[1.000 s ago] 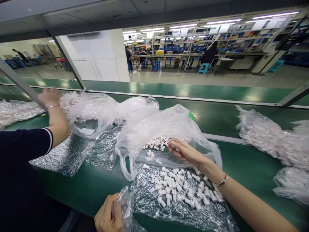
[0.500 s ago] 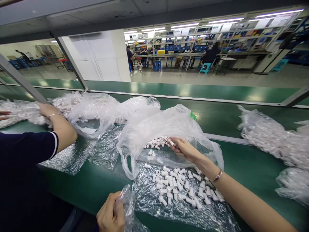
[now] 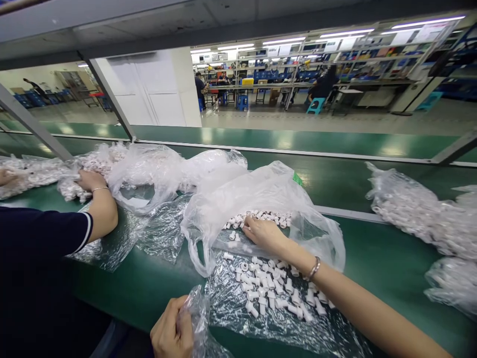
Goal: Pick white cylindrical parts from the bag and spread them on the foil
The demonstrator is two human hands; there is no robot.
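Closed around the bunched edge of a clear plastic bag, my left hand is at the bottom centre. My right hand reaches into the mouth of a translucent white bag, its fingertips among small white fittings. Those fingers are bent together, and whatever they hold is hidden. Below the bag mouth, many more white fittings lie loose on a clear plastic sheet, partly under my right forearm.
A co-worker's arm reaches to bags of fittings at the left. More filled bags lie at the right on the green table. A metal frame post rises at the back left.
My right hand has moved left, deeper among the fittings at the bag mouth; the white fitting seen in its fingers is no longer visible. The co-worker's hand has shifted right. My left hand is nearly unchanged.
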